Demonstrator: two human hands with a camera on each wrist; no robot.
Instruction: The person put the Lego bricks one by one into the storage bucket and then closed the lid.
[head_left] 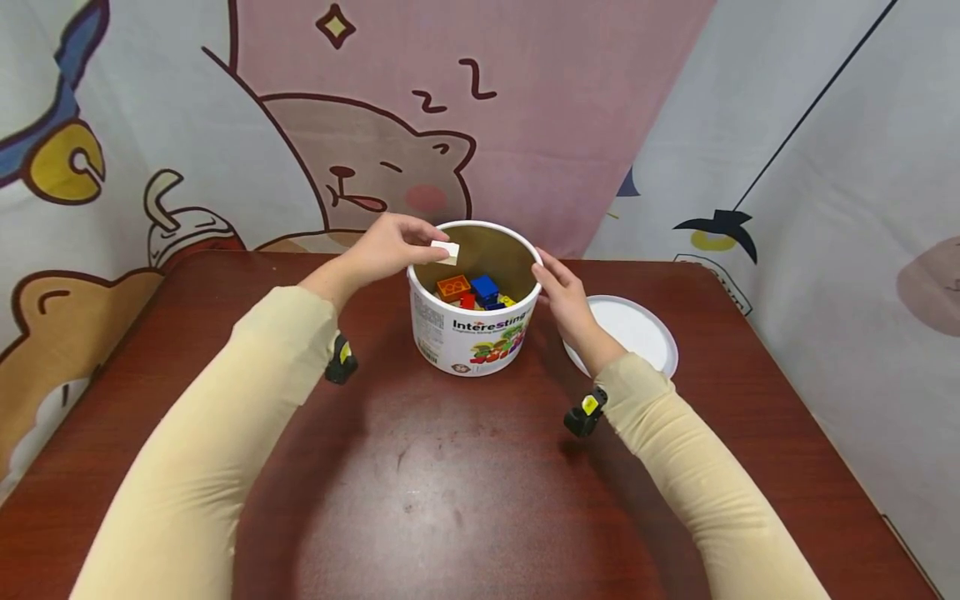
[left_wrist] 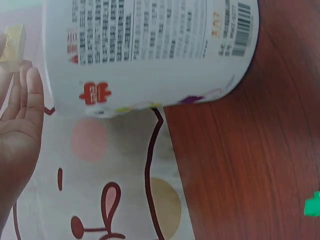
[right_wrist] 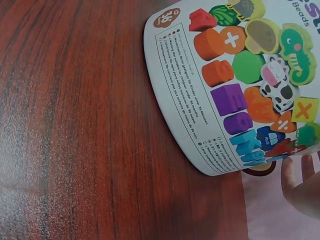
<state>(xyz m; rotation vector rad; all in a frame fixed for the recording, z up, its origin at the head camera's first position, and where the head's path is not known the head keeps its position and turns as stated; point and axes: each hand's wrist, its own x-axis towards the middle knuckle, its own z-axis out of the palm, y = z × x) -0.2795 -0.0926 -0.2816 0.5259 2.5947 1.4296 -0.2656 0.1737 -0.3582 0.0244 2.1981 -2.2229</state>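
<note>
A white plastic bucket (head_left: 435, 329) with a printed label stands upright on the table. Over its left rim my left hand (head_left: 390, 246) pinches a small white block (head_left: 447, 252) between thumb and fingers. My right hand (head_left: 566, 307) grips the bucket's right rim, the thumb at the edge and fingers on the outer side. Inside lie an orange brick (head_left: 453, 288), a blue brick (head_left: 485, 288), and red and yellow pieces; the front wall hides the lower contents. In the left wrist view the block (left_wrist: 17, 42) looks cream, held at the left hand's fingertips.
A round white lid (head_left: 637, 333) lies on the brown table (head_left: 465, 483), right of the bucket and partly behind the right hand. Behind the table hangs a cartoon-printed cloth (head_left: 555, 108). A small green thing (left_wrist: 312, 205) shows at the left wrist view's edge.
</note>
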